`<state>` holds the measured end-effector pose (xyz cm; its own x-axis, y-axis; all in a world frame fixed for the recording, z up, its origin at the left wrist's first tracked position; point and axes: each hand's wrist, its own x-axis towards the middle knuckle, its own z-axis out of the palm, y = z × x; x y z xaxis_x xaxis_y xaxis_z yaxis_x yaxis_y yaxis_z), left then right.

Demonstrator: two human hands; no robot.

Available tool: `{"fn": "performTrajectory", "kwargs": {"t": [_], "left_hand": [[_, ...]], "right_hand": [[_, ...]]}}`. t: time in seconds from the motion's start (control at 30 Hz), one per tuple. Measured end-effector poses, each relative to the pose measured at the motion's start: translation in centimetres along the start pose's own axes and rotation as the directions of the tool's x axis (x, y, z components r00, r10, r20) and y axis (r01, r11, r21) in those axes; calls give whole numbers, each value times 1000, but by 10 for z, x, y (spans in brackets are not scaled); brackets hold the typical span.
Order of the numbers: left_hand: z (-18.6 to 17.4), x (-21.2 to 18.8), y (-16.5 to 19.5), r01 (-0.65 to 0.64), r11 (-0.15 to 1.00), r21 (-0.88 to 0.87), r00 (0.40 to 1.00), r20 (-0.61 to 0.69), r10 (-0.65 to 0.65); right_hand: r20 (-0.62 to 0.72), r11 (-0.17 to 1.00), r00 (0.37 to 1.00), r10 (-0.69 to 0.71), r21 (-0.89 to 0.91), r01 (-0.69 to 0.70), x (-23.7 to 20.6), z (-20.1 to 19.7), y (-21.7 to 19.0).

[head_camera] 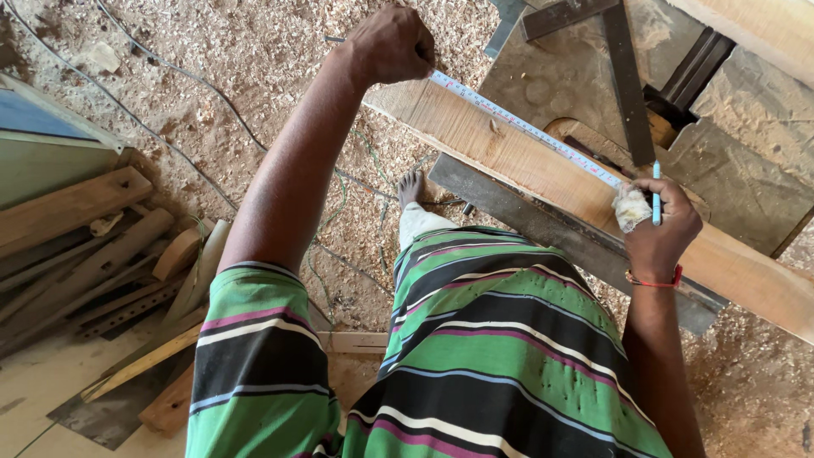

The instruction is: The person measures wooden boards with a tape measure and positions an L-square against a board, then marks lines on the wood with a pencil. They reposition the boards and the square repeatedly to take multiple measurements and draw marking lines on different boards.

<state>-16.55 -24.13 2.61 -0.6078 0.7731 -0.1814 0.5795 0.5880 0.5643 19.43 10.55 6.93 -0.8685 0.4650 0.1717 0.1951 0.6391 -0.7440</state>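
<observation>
A long wooden plank (543, 174) lies slanted across a metal machine table (746, 170). A white measuring tape (526, 127) is stretched along the plank's upper face. My left hand (392, 42) is closed on the tape's far end at the plank's end. My right hand (661, 225) presses the tape's near end on the plank, and it also grips a blue pen (656, 193) and a white rag (632, 208). A red band circles that wrist.
A metal square (623, 76) lies on the machine table beyond the plank. Wood shavings cover the floor (254, 76), crossed by thin cables. Scrap timber and slotted metal strips (93, 263) are piled at the left. My bare foot (410, 187) stands under the plank.
</observation>
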Motion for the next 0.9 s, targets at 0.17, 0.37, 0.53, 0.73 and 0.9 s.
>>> {"fn": "performTrajectory", "kwargs": {"t": [0.17, 0.37, 0.53, 0.73, 0.9], "left_hand": [[0, 1, 3, 72, 997, 39, 996, 53, -74], [-3, -2, 6, -32, 997, 75, 999, 6, 31], [-6, -8, 13, 154, 981, 120, 985, 64, -162], [-13, -26, 20, 58, 997, -45, 997, 47, -56], [-18, -32, 20, 113, 992, 57, 990, 73, -117]], "right_hand": [[-5, 994, 999, -50, -102, 49, -5, 1, 8], [164, 518, 968, 192, 820, -242, -15, -20, 94], [199, 56, 936, 290, 973, -224, -27, -64, 146], [95, 744, 990, 101, 654, -138, -39, -55, 98], [207, 676, 978, 35, 715, -176, -17, -41, 38]]}}
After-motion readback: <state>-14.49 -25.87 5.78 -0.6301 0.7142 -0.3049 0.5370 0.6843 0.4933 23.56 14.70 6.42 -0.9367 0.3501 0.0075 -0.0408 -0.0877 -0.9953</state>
